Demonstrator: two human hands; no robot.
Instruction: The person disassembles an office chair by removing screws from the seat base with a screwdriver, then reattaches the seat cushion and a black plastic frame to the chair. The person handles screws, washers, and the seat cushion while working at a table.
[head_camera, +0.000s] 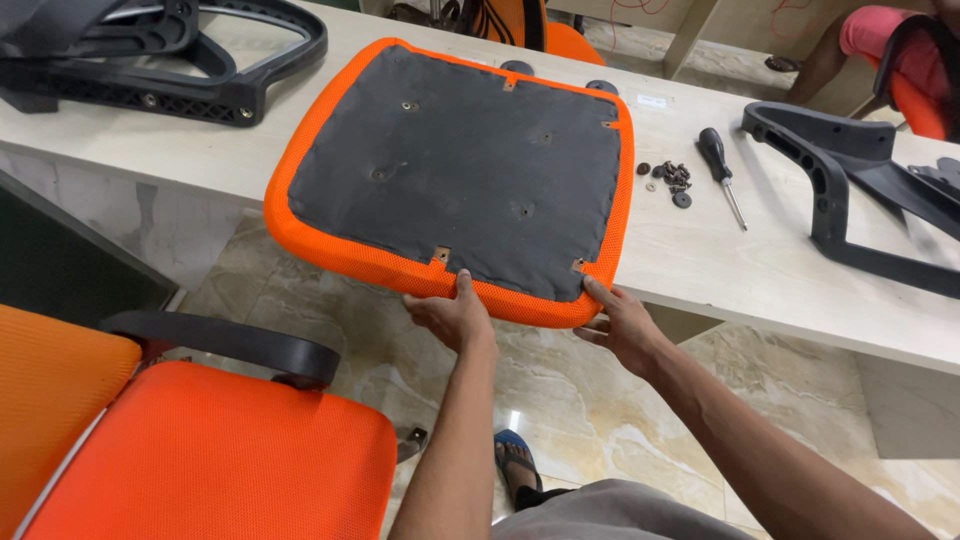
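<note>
We hold the seat cushion (455, 170) with both arms stretched forward: our left hand (455, 318) and right hand (622, 325) each have their grip clamped on its near edge, which hangs over the bench (780, 280) front edge. It lies upside down, orange mesh rim around black felt. A screwdriver (722, 172) and screws (672, 178) lie toward the bench's right part.

Orange mesh-cloth seat cushion (330, 240), matt black underside
</note>
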